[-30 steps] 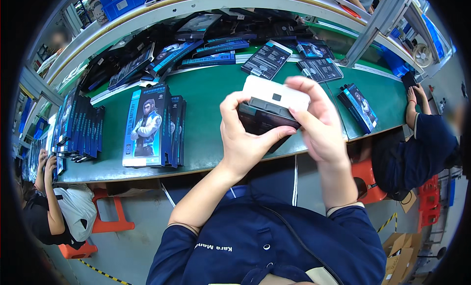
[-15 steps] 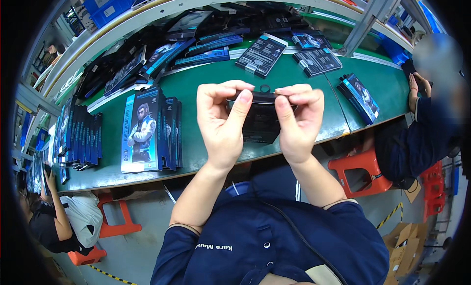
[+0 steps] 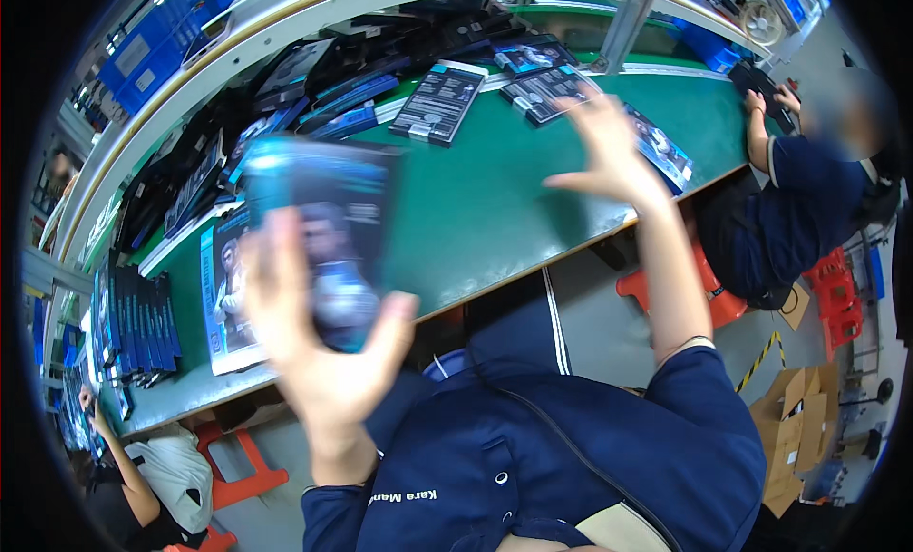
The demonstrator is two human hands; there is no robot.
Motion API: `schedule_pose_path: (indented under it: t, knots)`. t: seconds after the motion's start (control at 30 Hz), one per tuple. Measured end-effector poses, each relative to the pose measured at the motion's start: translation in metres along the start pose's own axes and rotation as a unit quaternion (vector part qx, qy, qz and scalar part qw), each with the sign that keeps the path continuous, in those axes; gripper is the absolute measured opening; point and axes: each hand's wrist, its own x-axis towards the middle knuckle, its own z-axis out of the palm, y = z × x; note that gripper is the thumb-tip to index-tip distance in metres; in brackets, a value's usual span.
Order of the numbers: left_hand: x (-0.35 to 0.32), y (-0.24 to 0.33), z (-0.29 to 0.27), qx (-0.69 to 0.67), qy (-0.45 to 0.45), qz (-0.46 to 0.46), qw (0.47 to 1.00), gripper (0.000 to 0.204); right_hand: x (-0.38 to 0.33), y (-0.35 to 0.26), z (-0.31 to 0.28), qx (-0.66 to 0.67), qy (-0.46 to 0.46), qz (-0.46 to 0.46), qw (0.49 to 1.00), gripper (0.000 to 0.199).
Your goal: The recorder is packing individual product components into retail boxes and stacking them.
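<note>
My left hand [image 3: 319, 362] is on the left, smeared by motion. It holds a flat black-and-blue retail box [image 3: 347, 191] with a figure printed on it, fingers along its left side and thumb at its lower right. This box is raised in front of a small group of standing boxes [image 3: 223, 305] and partly hides them. On the right, my right hand [image 3: 613, 148] is empty, its fingers apart. It hovers over the table, nearest to a lying box with a figure on it [image 3: 661, 148] and a dark box lying text side up [image 3: 544, 96].
A heap of similar boxes [image 3: 352, 91] covers the back of the green table [image 3: 475, 210]. Another dark box [image 3: 439, 103] lies before it, and a row of upright boxes [image 3: 138, 329] stands far left. A metal post [image 3: 628, 29] rises behind. Co-workers sit at both sides.
My hands have parted: the left has moved left with the box, now showing its printed front, and the right has swung up and right, empty. The view has shifted somewhat.
</note>
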Motion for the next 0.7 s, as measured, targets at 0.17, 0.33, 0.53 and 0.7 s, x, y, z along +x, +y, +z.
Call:
schedule_pose_path:
  t: [0.17, 0.33, 0.53, 0.7]
  knots:
    - [0.006, -0.061, -0.063, 0.245, -0.096, -0.273, 0.925, 0.083, -0.042, 0.167, -0.016, 0.198, -0.253, 0.257, 0.912, 0.134]
    - [0.012, -0.069, -0.071, 0.232, -0.129, -0.299, 0.916, 0.084, -0.044, 0.088, -0.019, 0.064, -0.244, 0.268, 0.93, 0.12]
    - [-0.015, -0.028, -0.059, -0.094, 0.028, -0.058, 0.993, 0.067, -0.025, -0.082, -0.003, 0.156, -0.171, 0.151, 0.961, 0.11]
    - [-0.027, -0.001, 0.022, -0.501, -0.031, -0.201, 0.842, 0.092, 0.0, -0.204, -0.04, 0.443, -0.093, -0.006, 0.892, 0.106]
